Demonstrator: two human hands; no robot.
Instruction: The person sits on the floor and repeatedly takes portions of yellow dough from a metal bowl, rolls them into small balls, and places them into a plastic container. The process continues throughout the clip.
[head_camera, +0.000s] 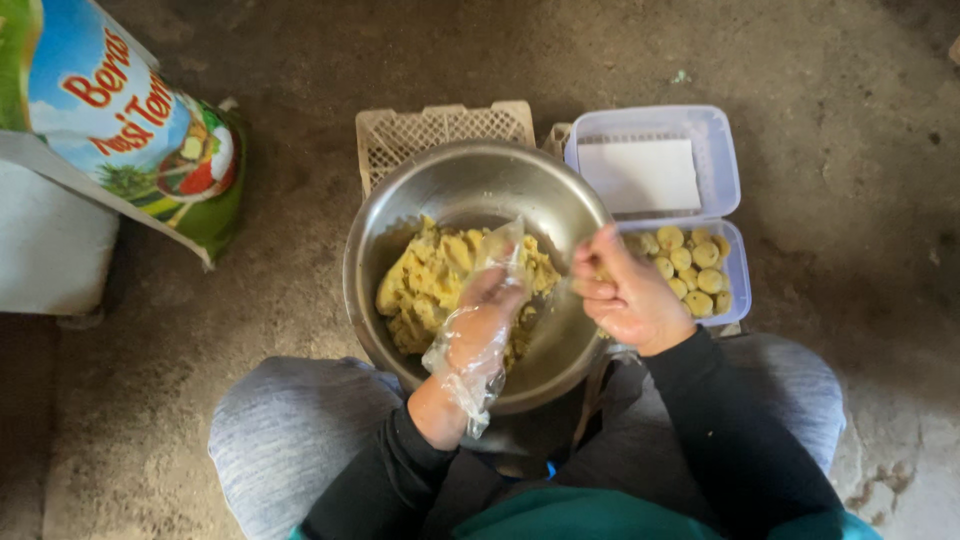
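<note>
Grey-clad knees (285, 430) and black sleeves fill the bottom of the frame, with a steel bowl (470, 180) set between them at the centre. Yellow dough (430, 280) is heaped in the left half of the bowl. The left hand (480, 335), wrapped in a loose clear plastic glove (470, 370), is pressed into the dough; its grip looks closed on a pinch of it, though the fingertips are partly hidden by the plastic. The right hand (625, 295), bare, is held over the bowl's right rim, its grip curled together, seemingly around a small piece; what is inside cannot be told.

Right of centre, a clear hinged box (725, 165) lies open, its lid holding a white sheet (640, 175) and its lower half part-filled with small yellow balls (690, 265). A cream plastic crate (440, 130) is seen behind the bowl, and a printed sack (130, 130) at the upper left, all on a bare earthen floor (830, 80).

Portioning and rolling seems to be the step in hand. The next move would call for a small, even pinch, rolled round and placed beside the others without squashing them.
</note>
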